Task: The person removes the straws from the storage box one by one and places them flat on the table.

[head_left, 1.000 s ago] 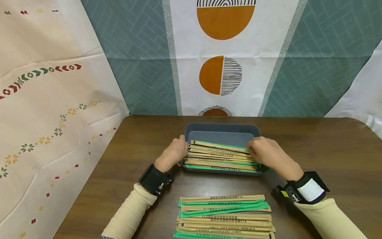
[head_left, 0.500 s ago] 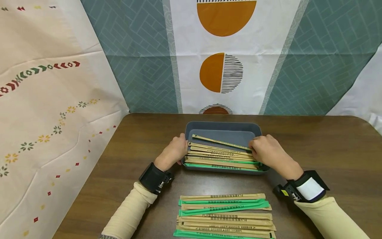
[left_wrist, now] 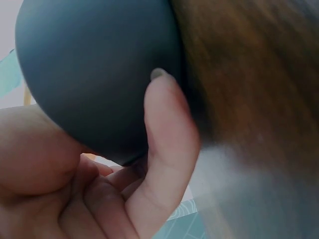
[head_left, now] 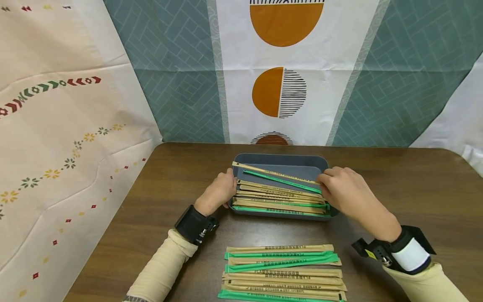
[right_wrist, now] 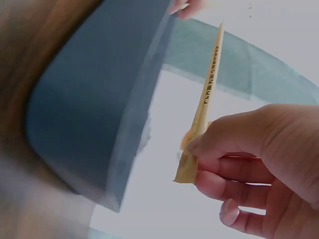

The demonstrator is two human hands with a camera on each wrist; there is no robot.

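My left hand (head_left: 219, 191) grips the left end of a dark grey tray (head_left: 281, 160); in the left wrist view one finger (left_wrist: 169, 129) lies along the tray's outer wall (left_wrist: 99, 64). Over the tray's right end, my right hand (head_left: 342, 192) pinches one end of a tan paper-wrapped straw (head_left: 275, 172). The right wrist view shows this wrapped straw (right_wrist: 204, 107) between thumb and fingers, raised above the tray rim. Just below it in the head view, a green wrapped straw (head_left: 281, 181) slants across the tray. Several tan and green wrapped straws (head_left: 279, 197) fill the tray's near half.
On the brown wooden table (head_left: 170, 167), nearer the body, lies a loose row of several tan and green wrapped straws (head_left: 284, 277). Patterned cloths (head_left: 177, 84) hang behind and to the left of the table.
My right hand has lifted the tan straw off the pile and moved slightly right. A green straw now shows separately beneath it. The left hand keeps its hold on the tray.
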